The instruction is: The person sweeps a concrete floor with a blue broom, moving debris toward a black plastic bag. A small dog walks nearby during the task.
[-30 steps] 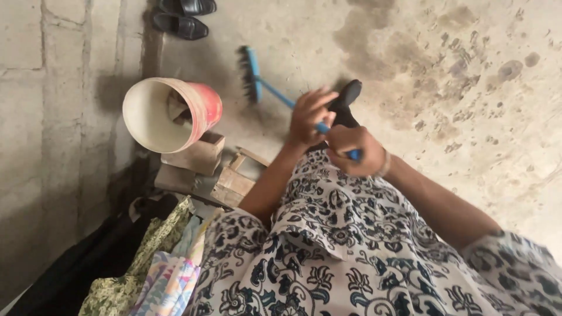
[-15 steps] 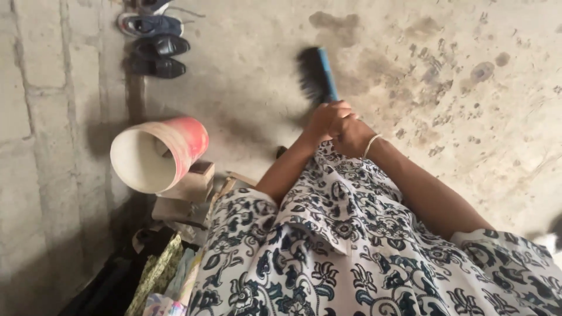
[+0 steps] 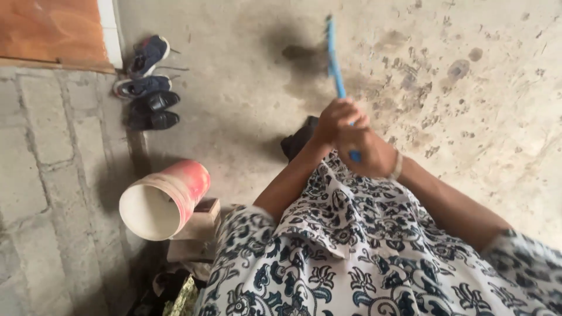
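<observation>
so far, judging from the floor alone, the sweeping looks only partly done: the grey concrete floor [image 3: 246,88] has dark damp-looking stains and specks spread from twelve o'clock round to three o'clock, while the strip toward nine o'clock looks plainer. one long blue plastic broom handle [image 3: 335,58] runs from the hands up toward twelve o'clock, its far end reaching the top edge, and the brush head cannot be made out clearly. the left hand [image 3: 335,120] has its grip clamped round the handle higher up, and the right hand [image 3: 366,153], with a pale bangle at the wrist, has its grip clamped on the handle's lower end, just below the other; the two hands touch. counted: one broom, two hands, one red and white plastic bucket [image 3: 167,199] lying tipped at eight o'clock on pale wooden blocks [image 3: 202,225], whose number i cannot tell, and four shoes [image 3: 146,88] in a row at ten o'clock, two dark blue and two black, beside the grey block wall [image 3: 41,164].
</observation>
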